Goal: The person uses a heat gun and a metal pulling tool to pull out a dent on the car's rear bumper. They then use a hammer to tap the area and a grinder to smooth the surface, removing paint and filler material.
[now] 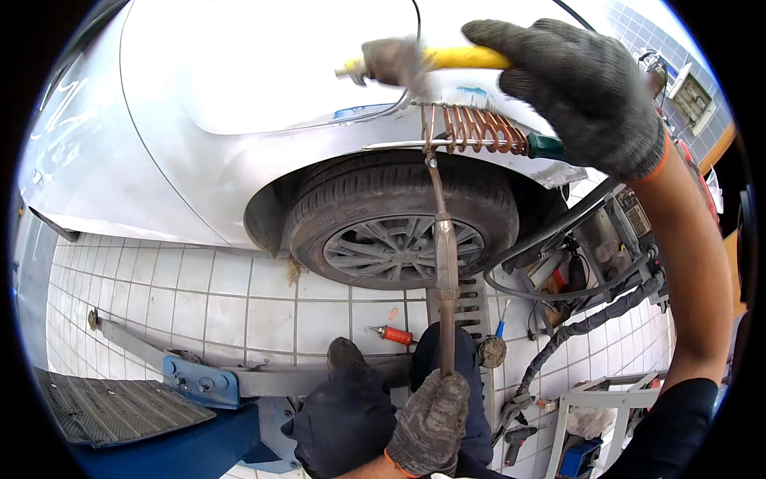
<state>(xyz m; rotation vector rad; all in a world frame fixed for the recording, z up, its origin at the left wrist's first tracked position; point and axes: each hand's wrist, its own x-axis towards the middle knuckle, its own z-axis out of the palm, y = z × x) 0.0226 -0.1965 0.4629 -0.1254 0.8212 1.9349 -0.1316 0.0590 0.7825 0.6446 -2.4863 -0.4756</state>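
Right dark-grey-gloved hand (586, 96), fingers bent round the handle, is gripping yellow-handled hammer (463, 57) above black-tyred spoked wheel (391, 249); left grey-patterned-gloved hand (431, 423), fingers wrapped tight, is holding long brownish metal rod (445, 267) crossing wheel's front.

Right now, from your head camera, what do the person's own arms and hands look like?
The right hand wears a dark grey knitted glove with orange cuff edging. The left hand wears a similar glove, mottled grey, also edged in orange. The right forearm is bare below a dark sleeve. I can't make out a left sleeve.
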